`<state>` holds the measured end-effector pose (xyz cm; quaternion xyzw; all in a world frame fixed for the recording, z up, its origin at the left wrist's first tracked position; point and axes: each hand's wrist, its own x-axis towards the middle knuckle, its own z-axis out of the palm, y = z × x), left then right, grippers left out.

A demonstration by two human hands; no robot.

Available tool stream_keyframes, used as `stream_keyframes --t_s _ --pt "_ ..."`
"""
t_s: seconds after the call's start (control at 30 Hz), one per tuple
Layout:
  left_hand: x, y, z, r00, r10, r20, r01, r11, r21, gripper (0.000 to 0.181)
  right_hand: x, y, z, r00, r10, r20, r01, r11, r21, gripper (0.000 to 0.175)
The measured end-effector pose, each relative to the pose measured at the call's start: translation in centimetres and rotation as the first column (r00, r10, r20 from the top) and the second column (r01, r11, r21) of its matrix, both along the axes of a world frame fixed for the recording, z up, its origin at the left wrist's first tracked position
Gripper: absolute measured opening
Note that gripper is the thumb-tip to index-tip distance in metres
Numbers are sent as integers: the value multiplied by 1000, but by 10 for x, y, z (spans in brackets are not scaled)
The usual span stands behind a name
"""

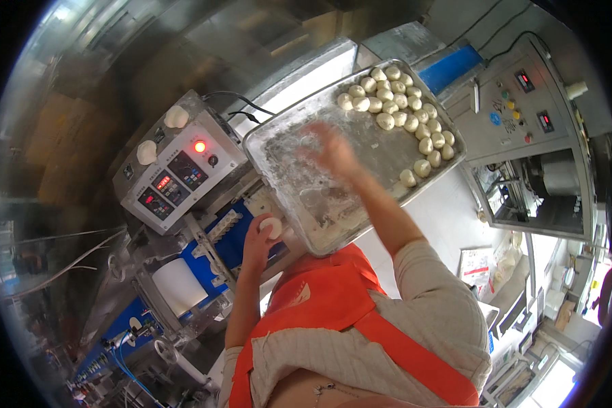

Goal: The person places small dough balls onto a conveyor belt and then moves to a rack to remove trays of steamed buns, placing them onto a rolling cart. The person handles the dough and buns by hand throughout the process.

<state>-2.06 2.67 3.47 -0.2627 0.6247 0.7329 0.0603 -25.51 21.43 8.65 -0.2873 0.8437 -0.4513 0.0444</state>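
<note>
My left hand (257,239) holds a round, pale dough ball (271,228) at the end of a blue conveyor belt (238,210). Over the floury left half of a large metal tray (331,224) is my right hand (326,148), blurred, with its fingers spread and nothing seen in them. Rows of dough balls (399,100) sit on the tray's far and right side. Two of them (414,173) lie slightly apart near its right edge.
Left of the tray stands a machine control box (183,168) with lit displays, two dough lumps (161,133) on top. A white roller (179,286) spans the belt. A second steel machine (520,112) is at the right. An orange apron (311,301) covers my front.
</note>
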Motion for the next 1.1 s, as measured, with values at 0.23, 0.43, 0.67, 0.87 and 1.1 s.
stream_keyframes --t_s 0.23,0.43,0.67,0.87,1.1 --pt "42 -53 -99 993 -54 107 116 662 -741 35 -196 57 -149 852 -519 -64 471 709 524 77" --pt "42 -17 -61 889 55 454 387 441 -810 47 -231 78 -193 927 -54 -371 336 563 756 89" --pt "41 10 -40 974 118 191 88 580 -810 34 -221 74 -154 955 44 -294 185 686 703 79" --pt "36 3 -48 977 110 -181 -205 704 -679 30 -128 65 -111 976 -212 -56 217 902 373 58" --pt "-10 18 1 965 117 -233 -122 993 -6 31 17 39 -62 273 565 779 544 577 -609 58"
